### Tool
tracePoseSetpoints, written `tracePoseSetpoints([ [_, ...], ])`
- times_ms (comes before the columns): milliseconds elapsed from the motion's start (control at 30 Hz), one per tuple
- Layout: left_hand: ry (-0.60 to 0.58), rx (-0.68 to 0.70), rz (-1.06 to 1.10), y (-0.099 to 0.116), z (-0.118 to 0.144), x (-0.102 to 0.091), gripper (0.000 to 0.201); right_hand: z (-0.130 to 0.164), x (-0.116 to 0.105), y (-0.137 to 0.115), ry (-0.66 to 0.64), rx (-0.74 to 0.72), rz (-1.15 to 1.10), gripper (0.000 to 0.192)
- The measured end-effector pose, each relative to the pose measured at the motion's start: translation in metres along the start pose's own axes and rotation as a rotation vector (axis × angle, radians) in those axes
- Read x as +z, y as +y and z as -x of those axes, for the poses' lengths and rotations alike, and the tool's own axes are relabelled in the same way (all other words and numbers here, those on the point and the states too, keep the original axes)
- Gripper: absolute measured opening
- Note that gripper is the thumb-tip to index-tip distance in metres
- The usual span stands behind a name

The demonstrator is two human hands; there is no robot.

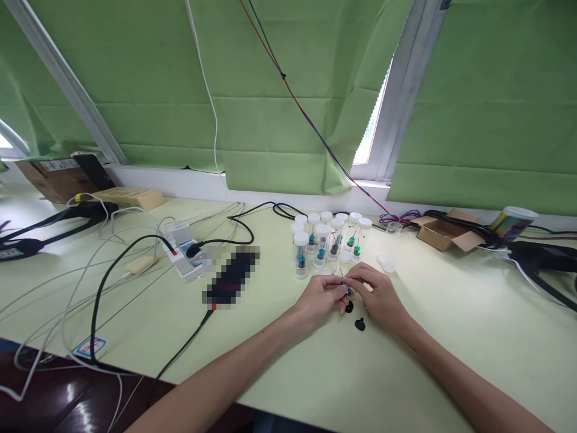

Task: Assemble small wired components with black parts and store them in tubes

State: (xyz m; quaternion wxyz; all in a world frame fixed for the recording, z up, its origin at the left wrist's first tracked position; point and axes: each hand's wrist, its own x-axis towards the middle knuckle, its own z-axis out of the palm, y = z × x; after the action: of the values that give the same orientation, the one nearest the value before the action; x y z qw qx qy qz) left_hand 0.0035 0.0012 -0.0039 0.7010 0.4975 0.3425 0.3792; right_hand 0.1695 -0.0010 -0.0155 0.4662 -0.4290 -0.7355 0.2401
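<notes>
Over the table, my left hand [319, 298] and my right hand [377, 293] meet with fingertips pinched on a small blue part [348, 293]. Thin metal wires or pins [341, 273] stick up beside it. Its exact kind is too small to make out, and fingers cover much of it. Just below my fingers sits a small black round part [349, 307]. A black disc-shaped piece with a stub [360, 325] lies on the tabletop close by. Beyond my hands stand several clear jars with white lids [301, 255], holding small blue, grey and green pieces on wires.
Left of my hands lies a blurred-out dark phone-like device [232, 275] with a cable. Farther left is a white power strip [184, 258] amid tangled cables. An open cardboard box [444, 231], a canister [514, 222] and clear caps [386, 263] are at right on the table [473, 319].
</notes>
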Motion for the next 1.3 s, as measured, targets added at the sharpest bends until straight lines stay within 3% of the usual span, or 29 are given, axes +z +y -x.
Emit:
tracePoseSetpoints([
  [667,0.018,0.027,-0.043,0.0,0.0,-0.001,0.029,-0.001,-0.001,-0.001,-0.005,-0.03,-0.002,0.021],
  [900,0.075,0.018,-0.111,0.001,-0.002,-0.005,0.021,-0.005,-0.013,0.001,0.053,-0.055,0.119,0.019],
  [1100,0.086,-0.004,-0.121,-0.001,-0.003,-0.005,0.02,-0.011,-0.036,0.009,-0.268,0.053,0.267,0.018],
  [1300,0.11,-0.012,-0.141,-0.002,-0.004,-0.006,0.015,-0.013,-0.059,0.001,-0.501,0.165,0.237,0.014],
])
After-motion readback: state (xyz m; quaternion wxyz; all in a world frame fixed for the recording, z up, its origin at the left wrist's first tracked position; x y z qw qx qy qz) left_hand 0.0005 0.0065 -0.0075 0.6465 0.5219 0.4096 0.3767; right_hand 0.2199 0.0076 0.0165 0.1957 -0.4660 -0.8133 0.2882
